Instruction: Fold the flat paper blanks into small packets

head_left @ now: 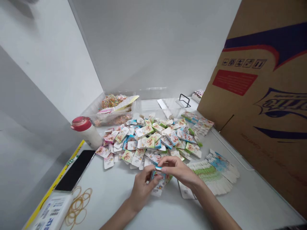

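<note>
Between my hands is a small printed card box (158, 182) with a blue top edge and a hand picture on it. My left hand (145, 183) grips its left side, thumb across the front. With pinched fingers, my right hand (176, 169) holds the blue and white flap at the box's top. Just beyond lies a large heap of similar small boxes (146, 142) in green, blue and pink. Beside my right forearm, a fanned stack of flat cartons (211, 175) rests on the table, partly behind my wrist.
On the left are a black phone (75, 171), rubber bands (78, 206), a white box (52, 212) and a red-lidded bottle (87, 132). Clear plastic bins (107, 118) stand at the back. A big cardboard carton (259, 105) walls off the right side.
</note>
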A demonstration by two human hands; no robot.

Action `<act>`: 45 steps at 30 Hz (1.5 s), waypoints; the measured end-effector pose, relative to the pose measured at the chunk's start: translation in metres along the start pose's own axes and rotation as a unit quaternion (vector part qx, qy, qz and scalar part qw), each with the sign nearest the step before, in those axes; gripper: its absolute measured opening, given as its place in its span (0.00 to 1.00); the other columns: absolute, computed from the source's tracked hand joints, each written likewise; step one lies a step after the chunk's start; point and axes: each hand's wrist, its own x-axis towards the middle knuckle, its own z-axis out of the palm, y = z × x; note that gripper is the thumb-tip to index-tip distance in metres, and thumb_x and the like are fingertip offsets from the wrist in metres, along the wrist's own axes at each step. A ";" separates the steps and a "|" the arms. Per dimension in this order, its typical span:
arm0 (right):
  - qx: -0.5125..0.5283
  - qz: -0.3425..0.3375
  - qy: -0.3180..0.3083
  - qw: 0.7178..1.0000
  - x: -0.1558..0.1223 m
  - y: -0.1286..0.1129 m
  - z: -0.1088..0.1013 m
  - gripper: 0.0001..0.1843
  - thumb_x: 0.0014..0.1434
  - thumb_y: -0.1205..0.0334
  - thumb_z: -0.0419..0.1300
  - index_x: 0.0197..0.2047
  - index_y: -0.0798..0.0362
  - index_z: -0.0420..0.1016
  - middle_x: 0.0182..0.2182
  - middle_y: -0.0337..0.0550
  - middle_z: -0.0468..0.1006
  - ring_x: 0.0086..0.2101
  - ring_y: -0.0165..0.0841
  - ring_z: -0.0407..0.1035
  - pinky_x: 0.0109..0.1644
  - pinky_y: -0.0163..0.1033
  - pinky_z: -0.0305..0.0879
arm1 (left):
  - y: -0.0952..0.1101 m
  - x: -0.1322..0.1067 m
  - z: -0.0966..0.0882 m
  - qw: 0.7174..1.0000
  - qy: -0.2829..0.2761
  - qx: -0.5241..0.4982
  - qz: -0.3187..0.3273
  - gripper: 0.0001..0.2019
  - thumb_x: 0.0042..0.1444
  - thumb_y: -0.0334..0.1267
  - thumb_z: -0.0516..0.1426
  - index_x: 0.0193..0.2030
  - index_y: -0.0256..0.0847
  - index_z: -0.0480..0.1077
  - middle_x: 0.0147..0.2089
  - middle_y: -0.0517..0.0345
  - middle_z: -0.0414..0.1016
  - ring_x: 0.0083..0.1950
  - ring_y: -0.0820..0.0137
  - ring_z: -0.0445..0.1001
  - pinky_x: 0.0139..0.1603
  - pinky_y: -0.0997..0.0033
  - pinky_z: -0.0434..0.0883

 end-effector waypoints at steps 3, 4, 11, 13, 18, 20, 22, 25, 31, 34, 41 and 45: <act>0.006 0.004 0.023 1.000 0.001 0.000 0.003 0.13 0.50 0.58 0.70 0.35 0.56 0.74 0.30 0.40 0.71 0.28 0.25 0.65 0.29 0.29 0.60 | -0.003 -0.001 0.002 0.999 -0.007 -0.037 -0.016 0.14 0.61 0.45 0.56 0.47 0.40 0.62 0.33 0.59 0.72 0.32 0.74 0.69 0.33 0.77 0.65; 0.006 -0.007 0.027 1.000 0.001 0.000 0.003 0.13 0.50 0.59 0.70 0.34 0.56 0.72 0.31 0.40 0.71 0.29 0.26 0.65 0.29 0.29 0.60 | -0.003 -0.002 0.003 0.998 -0.009 -0.060 -0.029 0.15 0.61 0.45 0.56 0.48 0.41 0.59 0.34 0.59 0.72 0.33 0.74 0.70 0.33 0.76 0.66; -0.061 -0.055 0.032 0.996 0.000 -0.003 0.003 0.11 0.51 0.59 0.69 0.29 0.58 0.74 0.32 0.42 0.71 0.29 0.26 0.65 0.29 0.31 0.59 | -0.001 -0.002 0.006 0.991 -0.015 -0.112 -0.078 0.19 0.62 0.47 0.55 0.53 0.43 0.51 0.32 0.61 0.69 0.32 0.73 0.71 0.33 0.75 0.68; -0.103 -0.083 0.020 0.991 -0.002 -0.006 0.002 0.09 0.54 0.59 0.67 0.31 0.57 0.77 0.33 0.43 0.71 0.32 0.27 0.66 0.32 0.32 0.61 | -0.003 -0.002 0.006 0.992 -0.005 -0.103 -0.068 0.17 0.63 0.46 0.54 0.51 0.42 0.53 0.33 0.60 0.70 0.32 0.74 0.70 0.33 0.75 0.67; -0.167 -0.108 -0.026 0.980 -0.004 -0.012 -0.002 0.08 0.58 0.59 0.64 0.36 0.53 0.82 0.37 0.45 0.70 0.36 0.28 0.66 0.36 0.31 0.61 | -0.009 -0.003 0.005 0.997 0.036 -0.059 -0.029 0.12 0.63 0.44 0.54 0.46 0.40 0.58 0.32 0.61 0.68 0.31 0.76 0.65 0.32 0.77 0.63; -0.172 -0.112 -0.031 0.978 -0.004 -0.011 -0.001 0.09 0.57 0.59 0.65 0.41 0.50 0.82 0.38 0.44 0.71 0.37 0.28 0.66 0.36 0.31 0.60 | -0.009 -0.002 0.005 0.996 0.050 -0.061 -0.032 0.12 0.63 0.45 0.54 0.45 0.40 0.58 0.30 0.62 0.66 0.30 0.76 0.64 0.31 0.78 0.62; -0.177 -0.114 -0.022 0.977 -0.002 -0.009 0.002 0.11 0.57 0.59 0.65 0.44 0.48 0.82 0.37 0.44 0.71 0.35 0.27 0.65 0.34 0.31 0.60 | -0.007 -0.001 0.006 0.994 0.054 -0.079 -0.046 0.14 0.63 0.47 0.54 0.46 0.41 0.57 0.30 0.62 0.67 0.29 0.76 0.64 0.31 0.78 0.63; -0.194 -0.127 0.010 0.973 -0.002 -0.008 0.005 0.14 0.57 0.59 0.65 0.47 0.48 0.80 0.35 0.43 0.70 0.32 0.26 0.64 0.33 0.31 0.61 | 0.000 0.001 0.005 0.990 0.081 -0.089 -0.077 0.18 0.62 0.50 0.54 0.48 0.42 0.54 0.34 0.59 0.70 0.32 0.75 0.68 0.33 0.77 0.66; -0.120 -0.265 0.156 0.944 0.000 -0.019 -0.007 0.14 0.60 0.63 0.62 0.49 0.44 0.78 0.41 0.44 0.70 0.35 0.28 0.68 0.32 0.31 0.67 | 0.014 0.005 0.004 0.982 0.147 -0.100 -0.063 0.19 0.65 0.53 0.47 0.55 0.44 0.50 0.51 0.49 0.66 0.31 0.74 0.72 0.27 0.73 0.69; -0.160 -0.336 0.235 0.898 0.003 -0.026 -0.012 0.19 0.61 0.65 0.60 0.55 0.40 0.74 0.52 0.45 0.67 0.47 0.34 0.69 0.45 0.37 0.71 | 0.014 0.007 0.005 0.982 0.152 -0.084 -0.071 0.17 0.65 0.51 0.47 0.54 0.44 0.52 0.49 0.52 0.64 0.31 0.75 0.72 0.26 0.73 0.69; -0.409 -0.318 0.226 0.825 -0.001 -0.032 -0.026 0.22 0.65 0.64 0.54 0.60 0.42 0.68 0.66 0.44 0.54 0.61 0.39 0.58 0.64 0.46 0.56 | 0.003 0.003 0.009 0.989 0.102 -0.066 -0.081 0.16 0.66 0.50 0.46 0.55 0.46 0.52 0.49 0.55 0.63 0.32 0.76 0.71 0.28 0.74 0.70; -0.484 -0.289 0.414 0.715 -0.015 -0.036 -0.065 0.20 0.63 0.65 0.51 0.57 0.48 0.71 0.56 0.48 0.67 0.55 0.38 0.64 0.59 0.46 0.62 | 0.006 0.003 0.009 0.991 0.085 -0.052 -0.086 0.17 0.66 0.51 0.46 0.55 0.45 0.52 0.48 0.55 0.63 0.33 0.76 0.70 0.28 0.74 0.69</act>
